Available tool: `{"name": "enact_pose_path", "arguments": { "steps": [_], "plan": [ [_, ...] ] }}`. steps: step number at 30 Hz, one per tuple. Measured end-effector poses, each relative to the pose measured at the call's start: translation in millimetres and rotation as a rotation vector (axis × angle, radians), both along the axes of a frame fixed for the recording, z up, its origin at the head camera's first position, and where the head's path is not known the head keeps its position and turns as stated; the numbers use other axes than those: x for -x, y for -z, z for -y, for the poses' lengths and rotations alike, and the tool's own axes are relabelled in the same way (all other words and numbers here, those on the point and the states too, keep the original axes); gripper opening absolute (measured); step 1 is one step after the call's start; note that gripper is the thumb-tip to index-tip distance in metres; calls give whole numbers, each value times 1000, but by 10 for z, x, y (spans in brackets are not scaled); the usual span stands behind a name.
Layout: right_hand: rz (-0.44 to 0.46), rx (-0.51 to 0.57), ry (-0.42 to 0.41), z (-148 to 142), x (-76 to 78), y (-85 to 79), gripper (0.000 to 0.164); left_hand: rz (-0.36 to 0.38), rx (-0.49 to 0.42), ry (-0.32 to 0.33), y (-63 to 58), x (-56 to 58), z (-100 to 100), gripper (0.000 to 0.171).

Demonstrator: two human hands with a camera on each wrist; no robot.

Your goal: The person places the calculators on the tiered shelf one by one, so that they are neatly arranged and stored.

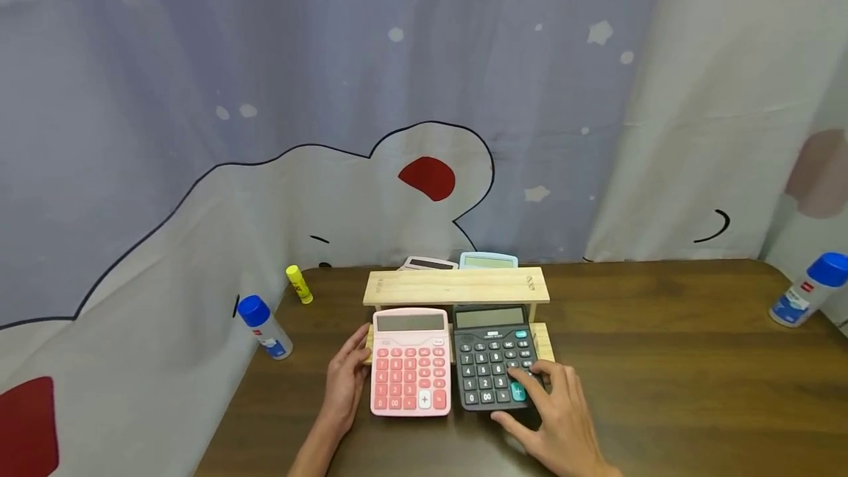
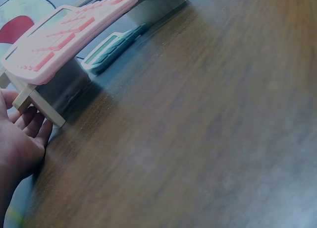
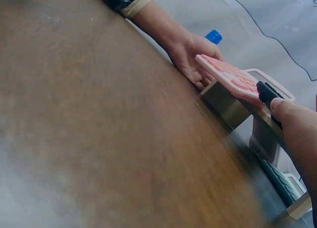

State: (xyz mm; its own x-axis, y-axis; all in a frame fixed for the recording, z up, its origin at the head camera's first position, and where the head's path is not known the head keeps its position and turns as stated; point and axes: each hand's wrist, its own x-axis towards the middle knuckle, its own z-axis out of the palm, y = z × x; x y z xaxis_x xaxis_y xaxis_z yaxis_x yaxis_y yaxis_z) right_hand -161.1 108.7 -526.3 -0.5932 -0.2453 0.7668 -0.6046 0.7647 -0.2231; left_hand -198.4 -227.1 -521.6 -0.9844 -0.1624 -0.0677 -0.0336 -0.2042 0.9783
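Note:
A two-level wooden stand (image 1: 457,285) has a pink calculator (image 1: 411,352) and a black calculator (image 1: 486,348) leaning side by side on its front. My left hand (image 1: 344,381) grips the left end of the stand's lower board, beside the pink calculator. In the left wrist view the fingers of the left hand (image 2: 22,143) curl around that wooden end (image 2: 25,98). My right hand (image 1: 559,407) pinches the lower right corner of the black calculator, its thumb at the bottom edge and a fingertip over the keys. The right wrist view shows the thumb against the black calculator (image 3: 267,93).
Behind the top board, a light blue calculator (image 1: 489,260) and a whitish calculator (image 1: 429,263) show their upper parts. Left on the brown table (image 1: 662,359) stand a blue-capped white bottle (image 1: 268,330) and a yellow glue stick (image 1: 299,285). Another blue-capped bottle (image 1: 804,293) is far right. A printed curtain (image 1: 530,94) hangs behind.

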Motion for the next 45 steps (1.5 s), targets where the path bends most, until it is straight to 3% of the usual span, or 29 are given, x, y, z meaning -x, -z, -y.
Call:
{"name": "enact_pose_path", "arguments": {
  "steps": [14,25,35,38,45],
  "plan": [
    [-20,14,-9,25,-5,39,68,15,22,1,8,-27,21,51],
    [20,13,-10,45,-10,50,70,3,23,-9,-18,-39,42,51],
    [-32,17,-10,-46,20,25,70,-17,7,17,10,8,-42,52],
    [-23,-1,-22,-21,36,26,68,-6,2,-11,6,-2,-15,52],
    [22,43,-7,-7,1,19,71,-8,-1,-4,7,-9,-5,52]
  ]
}}
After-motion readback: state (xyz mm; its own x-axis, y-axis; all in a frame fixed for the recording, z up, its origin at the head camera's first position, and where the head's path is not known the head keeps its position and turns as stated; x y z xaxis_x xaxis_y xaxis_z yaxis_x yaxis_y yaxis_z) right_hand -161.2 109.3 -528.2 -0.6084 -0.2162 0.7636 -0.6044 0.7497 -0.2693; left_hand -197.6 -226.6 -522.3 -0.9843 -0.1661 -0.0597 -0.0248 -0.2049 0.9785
